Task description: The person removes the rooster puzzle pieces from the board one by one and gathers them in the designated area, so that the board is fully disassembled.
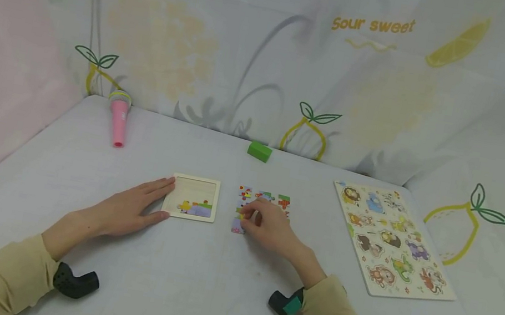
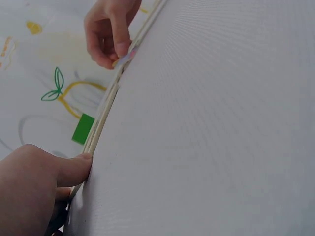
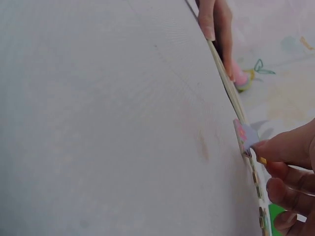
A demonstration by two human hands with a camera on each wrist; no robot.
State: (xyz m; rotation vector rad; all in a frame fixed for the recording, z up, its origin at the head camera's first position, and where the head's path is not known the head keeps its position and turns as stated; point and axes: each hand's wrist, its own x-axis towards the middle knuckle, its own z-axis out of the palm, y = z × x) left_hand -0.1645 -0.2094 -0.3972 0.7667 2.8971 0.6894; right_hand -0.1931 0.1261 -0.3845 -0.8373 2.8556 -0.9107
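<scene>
A small wooden puzzle tray (image 1: 175, 213) lies on the table with a few joined jigsaw pieces (image 1: 201, 209) in its lower right part. My left hand (image 1: 130, 212) rests at the tray's left side, fingers mostly straight at the edge and thumb at the near corner. To the right of the tray, my right hand (image 1: 270, 227) pinches a lilac jigsaw piece (image 3: 249, 134) with a pink flower between thumb and fingertips. Other colourful loose pieces (image 1: 283, 201) lie beneath and beyond this hand, which partly hides them.
A green block (image 1: 259, 151) sits farther back. At the back left lies a pink toy microphone (image 1: 119, 120). A large animal puzzle board (image 1: 394, 244) lies on the right. A printed cloth (image 1: 253, 39) hangs behind the white table (image 1: 178, 291).
</scene>
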